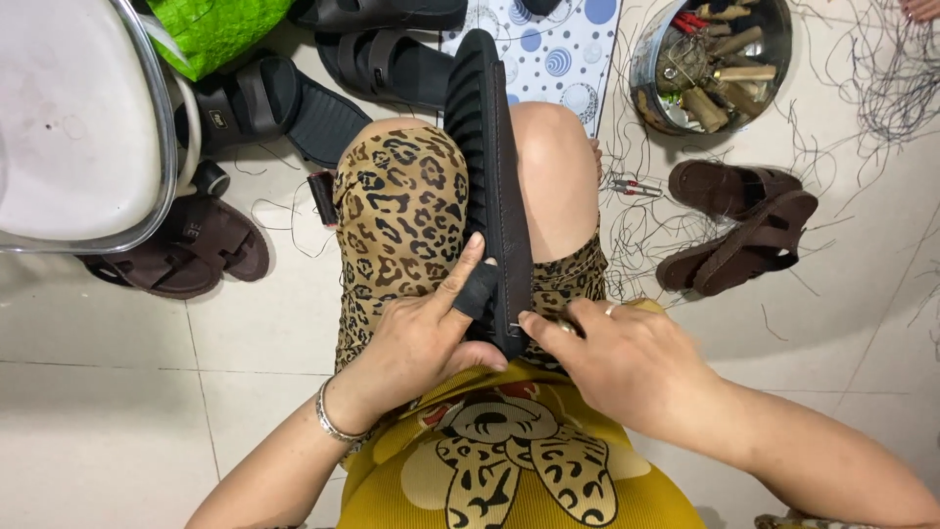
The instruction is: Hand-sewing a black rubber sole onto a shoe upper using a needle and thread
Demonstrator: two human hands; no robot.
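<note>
Pale floor tiles [117, 392] are strewn with loose dark threads [881, 88], and finished-looking footwear is scattered around the seated person: a pair of brown sandals [744, 230] to the right, another brown sandal [186, 250] and black sandals [284, 103] to the left. A round metal tin [710, 64] of wooden-handled tools is seen at the upper right, and small red-handled pliers [632, 186] lie near it on the floor.

A dark sandal sole [494, 186] is clamped upright between the knees, its ribbed tread turned to the left. The left hand [421, 338] is closed on the near end of the sole, the thumb pressed along the black strap piece [480, 289]. The right hand [627, 358] is pinched shut on a thin metal needle or awl [517, 326], whose tip is touching the sole's edge just beside the strap.

Stitching is judged to be under way at the near end only; no seam can be made out further along the edge, so most of the sole seems yet to be worked, though the far side is hidden.
</note>
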